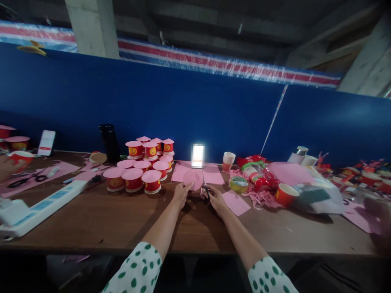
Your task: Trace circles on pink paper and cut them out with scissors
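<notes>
My left hand (182, 192) pinches the lower left edge of a round pink paper piece (193, 179) and holds it up over the wooden table (122, 219). My right hand (214, 196) is closed around small scissors (205, 188), whose blades point up at the right edge of the pink round. Both hands are at the middle of the table, just in front of flat pink paper sheets (210, 174) and a lit phone (198, 156) standing upright.
Several red paper cups with pink lids (143, 171) stand stacked at left. A white power strip (39, 205) lies at the near left. Right of my hands lie a pink square (236, 202), a tape roll (238, 184), pink scraps, a red cup (285, 194) and bags. Another person's hand (7, 167) is at far left.
</notes>
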`<move>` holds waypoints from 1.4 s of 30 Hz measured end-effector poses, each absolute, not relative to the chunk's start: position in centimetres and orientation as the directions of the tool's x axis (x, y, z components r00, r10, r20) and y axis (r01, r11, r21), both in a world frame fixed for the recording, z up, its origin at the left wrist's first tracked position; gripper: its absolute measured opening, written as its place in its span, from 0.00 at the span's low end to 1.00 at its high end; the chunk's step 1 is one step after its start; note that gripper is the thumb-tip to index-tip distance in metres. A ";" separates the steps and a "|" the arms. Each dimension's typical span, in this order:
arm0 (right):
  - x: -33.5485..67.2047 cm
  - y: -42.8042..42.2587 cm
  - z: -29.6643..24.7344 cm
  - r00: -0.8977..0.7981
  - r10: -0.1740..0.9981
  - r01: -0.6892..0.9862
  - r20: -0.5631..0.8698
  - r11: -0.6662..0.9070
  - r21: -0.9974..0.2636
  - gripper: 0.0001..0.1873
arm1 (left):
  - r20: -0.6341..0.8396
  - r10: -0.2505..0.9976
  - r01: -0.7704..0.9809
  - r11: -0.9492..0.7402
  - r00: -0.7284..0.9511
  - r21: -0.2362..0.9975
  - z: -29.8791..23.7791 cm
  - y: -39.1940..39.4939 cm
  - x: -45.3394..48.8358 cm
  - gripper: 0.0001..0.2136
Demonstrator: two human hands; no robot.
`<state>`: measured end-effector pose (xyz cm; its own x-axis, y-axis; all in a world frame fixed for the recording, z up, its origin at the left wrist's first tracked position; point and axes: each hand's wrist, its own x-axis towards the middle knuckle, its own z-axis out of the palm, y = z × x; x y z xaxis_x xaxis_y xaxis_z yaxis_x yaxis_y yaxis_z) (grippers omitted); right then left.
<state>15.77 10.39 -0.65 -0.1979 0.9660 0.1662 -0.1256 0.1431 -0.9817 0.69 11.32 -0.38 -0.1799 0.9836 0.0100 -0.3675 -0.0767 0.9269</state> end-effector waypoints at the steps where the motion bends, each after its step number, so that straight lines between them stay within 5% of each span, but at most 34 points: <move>1: 15.7 10.3 -0.5 -0.195 0.967 -0.119 0.163 0.141 -0.983 0.23 | 0.011 0.984 -0.376 -0.078 -0.177 0.923 -0.4 11.4 0.7 0.18; 42: 15.6 9.7 0.4 -0.153 0.980 -0.069 0.129 0.120 -0.990 0.26 | 0.017 0.982 -0.391 -0.091 -0.188 0.916 0.1 11.0 0.7 0.17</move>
